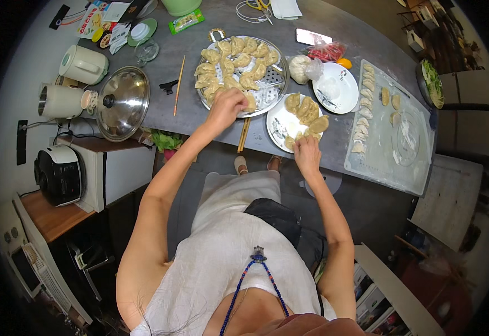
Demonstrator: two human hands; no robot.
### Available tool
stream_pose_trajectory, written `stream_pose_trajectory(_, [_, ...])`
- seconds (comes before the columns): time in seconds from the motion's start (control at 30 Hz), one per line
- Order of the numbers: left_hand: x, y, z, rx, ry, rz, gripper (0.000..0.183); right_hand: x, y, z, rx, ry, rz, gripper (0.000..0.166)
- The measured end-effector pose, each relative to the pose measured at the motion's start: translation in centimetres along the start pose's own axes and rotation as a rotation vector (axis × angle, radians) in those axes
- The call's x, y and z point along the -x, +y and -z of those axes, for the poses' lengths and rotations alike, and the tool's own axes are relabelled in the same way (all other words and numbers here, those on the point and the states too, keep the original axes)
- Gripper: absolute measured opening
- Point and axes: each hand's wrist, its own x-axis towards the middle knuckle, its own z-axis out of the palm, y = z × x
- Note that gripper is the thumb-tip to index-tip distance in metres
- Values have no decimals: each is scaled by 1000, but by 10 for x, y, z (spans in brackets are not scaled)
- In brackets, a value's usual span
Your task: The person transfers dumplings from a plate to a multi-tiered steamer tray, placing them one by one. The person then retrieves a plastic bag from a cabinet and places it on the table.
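My left hand (pixel 227 105) reaches over the near rim of a round perforated metal steamer tray (pixel 274 78), its fingers pinching a dumpling (pixel 250 102) that sits low in it. Rows of pleated dumplings (pixel 242 61) fill much of the tray, with a bare patch at its right. At the near edge of a white plate (pixel 276 122), the fingers of my right hand (pixel 308 153) touch dumplings; whether they grip one is hidden. A cluster of dumplings (pixel 307 110) lies on that plate's far side.
Chopsticks (pixel 243 135) stick out under the tray. To the right are a second white plate (pixel 346 101), bagged dough (pixel 299 69) and a floured mat (pixel 374 168) with a row of dumplings (pixel 366 103). A domed metal lid (pixel 124 105) stands at left beside an electric kettle (pixel 82 65).
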Motion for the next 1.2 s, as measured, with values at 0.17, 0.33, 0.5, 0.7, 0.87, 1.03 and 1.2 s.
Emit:
stream_pose_trajectory(0.17, [15, 15, -2, -33, 33, -84, 20, -28, -35, 27, -117, 64, 23, 22])
stream_pose_trajectory(0.33, [27, 13, -5, -146, 273, 100, 24, -82, -112, 22, -224, 105, 221, 31])
stream_pose_trajectory(0.5, [28, 22, -21, -321, 267, 270, 15, -96, -128, -14, -137, 93, 198, 27])
stream_pose_trajectory(0.7, [18, 19, -36, -430, 268, 360, 17, -104, -104, -18, -621, 61, 2, 15])
stream_pose_trajectory(0.87, [5, 16, -24, 103, 282, 633, 18, -114, -82, -23, -1136, -142, -232, 15])
stream_pose_trajectory(1.03, [-5, 6, 1, 697, 239, 736, 15, -120, -91, 11, -1333, -203, -225, 11])
stream_pose_trajectory(1.2, [-19, -16, 20, 1111, 180, 943, 8, -131, -76, 19, -1762, -414, -456, 6])
